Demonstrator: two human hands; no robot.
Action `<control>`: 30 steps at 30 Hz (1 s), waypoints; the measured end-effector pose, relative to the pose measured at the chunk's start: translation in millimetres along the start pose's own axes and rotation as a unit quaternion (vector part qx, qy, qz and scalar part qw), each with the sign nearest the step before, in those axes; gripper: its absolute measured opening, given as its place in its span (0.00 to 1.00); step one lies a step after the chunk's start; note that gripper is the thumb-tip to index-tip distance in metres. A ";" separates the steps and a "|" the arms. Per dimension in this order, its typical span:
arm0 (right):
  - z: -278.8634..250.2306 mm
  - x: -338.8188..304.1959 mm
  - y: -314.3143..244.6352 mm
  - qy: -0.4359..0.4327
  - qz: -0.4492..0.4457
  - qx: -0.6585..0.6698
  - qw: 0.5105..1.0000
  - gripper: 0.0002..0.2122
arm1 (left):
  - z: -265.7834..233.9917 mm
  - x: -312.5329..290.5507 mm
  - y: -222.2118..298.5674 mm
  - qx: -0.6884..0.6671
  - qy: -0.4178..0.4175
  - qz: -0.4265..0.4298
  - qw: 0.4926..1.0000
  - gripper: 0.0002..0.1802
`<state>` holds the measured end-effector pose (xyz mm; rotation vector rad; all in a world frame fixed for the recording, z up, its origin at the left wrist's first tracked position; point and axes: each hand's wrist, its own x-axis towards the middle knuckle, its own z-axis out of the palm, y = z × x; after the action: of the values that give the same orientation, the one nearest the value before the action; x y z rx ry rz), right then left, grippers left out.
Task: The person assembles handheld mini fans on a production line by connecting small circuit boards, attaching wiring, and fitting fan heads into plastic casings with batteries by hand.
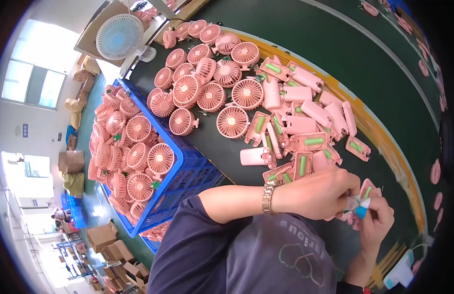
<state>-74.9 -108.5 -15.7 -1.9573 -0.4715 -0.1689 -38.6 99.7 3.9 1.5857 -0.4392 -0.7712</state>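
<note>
My left hand (pixel 330 193), with a gold-coloured watch (pixel 268 197) on the wrist, is closed, its fingers meeting those of my right hand (pixel 376 220). My right hand is pinched too. White and blue wrapping (pixel 360 210) shows at the fingertips; whether it covers a finger or is a separate thing I cannot tell. Just beyond the fingers is a pink casing half (pixel 367 189) with a green cylinder in it, and small pink parts show below. What the fingers grip is mostly hidden. Beyond my left hand lies a pile of pink handle casings (pixel 300 125), many holding green cylinders.
Several round pink fan heads (pixel 211 96) cover the dark table's left part. A blue crate (pixel 188 169) heaped with more fan heads stands at the left. A white-and-blue desk fan (pixel 120 36) is at the far left. Yellow edging (pixel 379 134) borders a green surface on the right.
</note>
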 end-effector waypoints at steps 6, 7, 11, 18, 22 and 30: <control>-13.4 -2.7 25.0 0.053 -0.019 -0.288 0.956 0.06 | -38.5 11.5 -37.0 0.403 0.305 0.093 0.858 0.06; -22.5 -3.1 30.1 0.128 0.060 -0.212 0.967 0.07 | -69.2 8.8 -38.5 0.384 0.413 0.124 0.817 0.09; -73.9 13.7 69.3 0.267 0.148 -0.074 0.949 0.10 | -185.8 9.4 -100.4 0.430 0.489 -0.045 0.757 0.12; -99.9 70.0 215.8 0.288 0.237 -0.010 0.928 0.10 | -238.2 32.9 -144.3 0.447 0.360 -0.157 0.803 0.11; -49.3 61.1 183.2 0.162 0.010 -0.450 0.878 0.17 | -245.2 13.8 -146.9 0.426 0.401 -0.048 0.810 0.15; 6.4 3.3 158.4 -0.006 0.023 -0.298 0.954 0.19 | -212.3 14.5 -130.5 0.508 0.521 -0.043 0.684 0.10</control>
<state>-9.2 -158.3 -151.2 -2.5600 -0.4106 -0.2943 99.7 264.9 -122.3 2.7667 0.1429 0.5728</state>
